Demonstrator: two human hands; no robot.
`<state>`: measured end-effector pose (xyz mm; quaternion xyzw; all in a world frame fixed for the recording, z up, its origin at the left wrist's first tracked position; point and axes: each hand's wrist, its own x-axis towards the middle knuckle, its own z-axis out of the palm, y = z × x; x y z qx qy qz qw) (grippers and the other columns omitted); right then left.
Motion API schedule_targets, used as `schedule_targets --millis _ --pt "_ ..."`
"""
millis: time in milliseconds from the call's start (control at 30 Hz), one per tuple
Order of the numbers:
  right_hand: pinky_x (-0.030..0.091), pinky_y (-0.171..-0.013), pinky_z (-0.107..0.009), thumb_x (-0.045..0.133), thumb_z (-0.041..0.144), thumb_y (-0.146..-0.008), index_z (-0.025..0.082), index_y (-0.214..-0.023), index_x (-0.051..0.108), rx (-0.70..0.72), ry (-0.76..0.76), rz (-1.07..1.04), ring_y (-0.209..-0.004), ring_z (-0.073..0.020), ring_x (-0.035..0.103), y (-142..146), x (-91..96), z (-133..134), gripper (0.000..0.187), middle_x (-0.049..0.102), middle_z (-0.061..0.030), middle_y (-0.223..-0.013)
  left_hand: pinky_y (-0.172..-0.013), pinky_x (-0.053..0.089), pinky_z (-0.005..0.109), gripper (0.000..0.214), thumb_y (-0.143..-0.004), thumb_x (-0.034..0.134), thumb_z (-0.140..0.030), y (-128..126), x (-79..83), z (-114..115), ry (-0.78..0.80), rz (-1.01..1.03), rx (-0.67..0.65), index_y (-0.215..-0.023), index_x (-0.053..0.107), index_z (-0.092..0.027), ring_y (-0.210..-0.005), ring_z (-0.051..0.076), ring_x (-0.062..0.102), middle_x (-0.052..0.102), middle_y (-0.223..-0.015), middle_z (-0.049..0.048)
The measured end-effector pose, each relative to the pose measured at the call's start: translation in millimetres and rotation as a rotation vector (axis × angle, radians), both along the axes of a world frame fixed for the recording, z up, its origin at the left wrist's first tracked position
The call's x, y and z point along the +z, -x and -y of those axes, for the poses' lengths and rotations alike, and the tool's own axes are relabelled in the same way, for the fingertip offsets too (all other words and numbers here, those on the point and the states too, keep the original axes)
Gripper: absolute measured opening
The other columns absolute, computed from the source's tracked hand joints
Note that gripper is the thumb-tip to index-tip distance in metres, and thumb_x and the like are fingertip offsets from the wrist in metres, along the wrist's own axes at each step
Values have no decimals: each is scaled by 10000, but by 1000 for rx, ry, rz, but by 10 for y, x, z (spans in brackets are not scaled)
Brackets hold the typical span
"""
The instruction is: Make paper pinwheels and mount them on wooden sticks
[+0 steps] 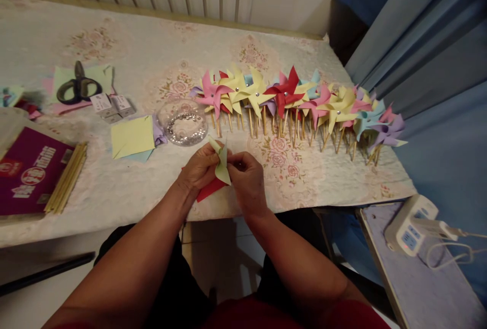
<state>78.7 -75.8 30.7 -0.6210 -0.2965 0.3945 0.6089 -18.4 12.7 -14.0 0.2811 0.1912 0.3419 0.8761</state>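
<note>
Between my two hands, over the front edge of the table, is a pale green paper pinwheel [222, 167] with its blades folded in. My left hand [201, 169] is closed on its left side. Close against its right side, my right hand [247, 174] has its fingers pinched together; whatever they hold is too small to make out. Beneath the hands lies a red sheet of paper [209, 190]. Just beyond them a clear round dish [187, 122] contains small shiny pieces.
A long row of finished paper pinwheels [285, 94] on sticks stands at the right. To the left are coloured paper squares [132, 138], small white boxes [111, 106], black scissors [79, 87], thin sticks [67, 179] and a purple box [32, 172]. A power strip [411, 227] sits lower right.
</note>
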Motion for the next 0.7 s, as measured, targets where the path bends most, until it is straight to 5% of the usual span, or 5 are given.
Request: schedule_targets --millis 700 --pt "486 -651 -267 662 249 -718 200 -742 662 -2 -7 42 -663 -125 582 -26 -59 9 55 646 33 -707 -636 524 197 280 -608 903 -158 -19 33 14 -46 -13 21 -732 653 -135 -653 109 618 639 -705 4"
